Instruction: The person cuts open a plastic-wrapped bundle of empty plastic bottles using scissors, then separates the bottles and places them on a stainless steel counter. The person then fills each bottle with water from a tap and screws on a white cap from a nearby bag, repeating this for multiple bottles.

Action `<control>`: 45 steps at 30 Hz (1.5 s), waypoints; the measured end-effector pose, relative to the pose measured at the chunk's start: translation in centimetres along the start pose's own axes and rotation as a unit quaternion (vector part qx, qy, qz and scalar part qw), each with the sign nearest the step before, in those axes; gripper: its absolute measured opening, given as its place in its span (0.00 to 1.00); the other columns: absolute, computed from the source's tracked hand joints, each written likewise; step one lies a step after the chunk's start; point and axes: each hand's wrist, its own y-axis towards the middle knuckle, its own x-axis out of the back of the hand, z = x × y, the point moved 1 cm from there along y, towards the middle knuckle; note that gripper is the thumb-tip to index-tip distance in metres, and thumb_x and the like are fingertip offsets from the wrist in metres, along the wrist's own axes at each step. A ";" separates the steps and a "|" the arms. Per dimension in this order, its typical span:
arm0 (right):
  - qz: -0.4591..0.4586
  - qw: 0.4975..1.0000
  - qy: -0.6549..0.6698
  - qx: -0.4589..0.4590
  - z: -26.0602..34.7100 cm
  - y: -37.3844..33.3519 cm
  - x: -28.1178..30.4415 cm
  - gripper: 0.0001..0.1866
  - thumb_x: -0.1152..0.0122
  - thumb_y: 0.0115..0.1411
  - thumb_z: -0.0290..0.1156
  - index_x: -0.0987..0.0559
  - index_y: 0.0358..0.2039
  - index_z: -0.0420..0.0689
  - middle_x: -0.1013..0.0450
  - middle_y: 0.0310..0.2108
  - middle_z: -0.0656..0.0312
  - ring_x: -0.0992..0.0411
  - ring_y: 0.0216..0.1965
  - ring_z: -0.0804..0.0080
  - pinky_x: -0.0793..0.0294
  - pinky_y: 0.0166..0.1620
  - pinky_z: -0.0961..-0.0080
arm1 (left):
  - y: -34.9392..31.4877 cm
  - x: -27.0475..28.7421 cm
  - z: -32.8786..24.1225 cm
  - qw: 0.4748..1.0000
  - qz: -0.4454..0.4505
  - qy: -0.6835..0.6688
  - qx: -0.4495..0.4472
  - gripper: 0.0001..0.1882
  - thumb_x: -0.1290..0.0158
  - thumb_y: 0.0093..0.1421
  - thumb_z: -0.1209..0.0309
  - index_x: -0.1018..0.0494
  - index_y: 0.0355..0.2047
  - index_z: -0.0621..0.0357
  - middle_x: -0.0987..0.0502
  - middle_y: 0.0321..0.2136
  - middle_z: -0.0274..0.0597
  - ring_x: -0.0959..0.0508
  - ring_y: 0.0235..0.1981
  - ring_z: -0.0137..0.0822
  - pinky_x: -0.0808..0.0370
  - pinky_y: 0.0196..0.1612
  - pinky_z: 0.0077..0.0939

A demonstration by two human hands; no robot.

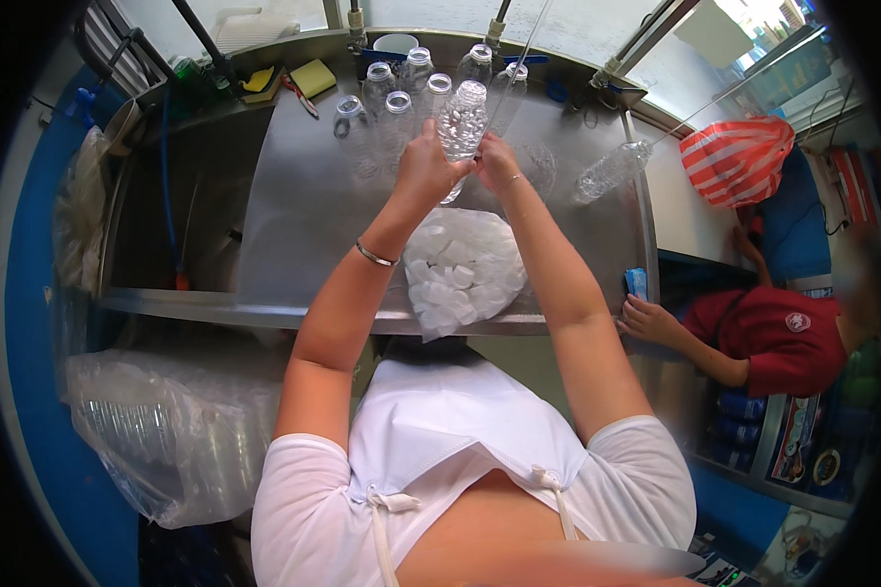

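Note:
A clear plastic bottle (462,122) with an uncapped mouth is held up over the steel counter (303,210). My left hand (426,168) wraps round its lower part. At the bottle's right side, the fingers of my right hand (497,161) are curled against it; their tips are partly hidden. Behind my hands stand several more clear bottles (398,122) with open mouths. Between my forearms, near the counter's front edge, lies a clear bag of white caps (463,269). Another clear bottle (612,171) lies tilted toward the counter's right side.
A sink basin (181,205) with a blue hose (169,196) is at left. Yellow sponges (311,78) lie at the back. Below left hangs a large plastic bag of bottles (171,435). At right, a person in a red shirt (768,338) reaches a hand (656,323) to a blue packet (636,284).

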 end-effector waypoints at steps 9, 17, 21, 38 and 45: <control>0.023 0.997 -0.046 -0.061 3.9 -2.8 -0.5 0.12 0.53 0.59 0.16 0.28 0.44 0.37 0.30 0.28 0.61 0.27 0.29 0.72 0.23 0.36 0.81 | 0.3 -0.9 0.2 1.000 0.006 -0.003 -0.012 0.39 0.27 0.42 0.62 0.35 0.48 0.71 0.22 0.25 0.61 0.18 0.30 0.56 0.23 0.33 0.42; -0.265 0.748 -0.534 0.290 9.6 -5.8 -0.4 0.25 0.33 0.51 0.32 0.28 0.50 0.44 0.28 0.32 0.53 0.28 0.31 0.67 0.23 0.39 0.70 | 2.4 -3.0 -0.7 0.999 0.048 0.012 0.021 0.34 0.29 0.42 0.66 0.34 0.44 0.71 0.21 0.34 0.66 0.19 0.38 0.61 0.22 0.42 0.44; -0.242 0.658 -0.599 0.387 12.0 -4.2 -0.7 0.33 0.34 0.48 0.30 0.30 0.57 0.46 0.29 0.35 0.48 0.30 0.40 0.58 0.28 0.48 0.65 | 3.3 -3.5 -1.2 0.998 0.056 0.004 0.024 0.34 0.29 0.42 0.67 0.34 0.44 0.70 0.21 0.34 0.66 0.19 0.38 0.61 0.23 0.42 0.45; -0.288 0.676 -0.596 0.325 10.8 -4.9 0.0 0.38 0.21 0.39 0.45 0.24 0.50 0.42 0.27 0.35 0.53 0.30 0.42 0.59 0.27 0.47 0.65 | 3.9 -2.9 -0.8 0.999 0.033 0.004 -0.020 0.43 0.28 0.43 0.63 0.36 0.53 0.75 0.21 0.30 0.64 0.19 0.36 0.59 0.24 0.39 0.43; -0.272 0.688 -0.611 0.282 11.7 -7.9 1.4 0.40 0.20 0.39 0.47 0.24 0.52 0.42 0.29 0.35 0.57 0.28 0.39 0.64 0.25 0.45 0.68 | 5.2 -4.7 -0.8 0.997 0.017 -0.045 -0.054 0.43 0.29 0.43 0.62 0.36 0.53 0.74 0.21 0.31 0.65 0.19 0.36 0.58 0.23 0.39 0.43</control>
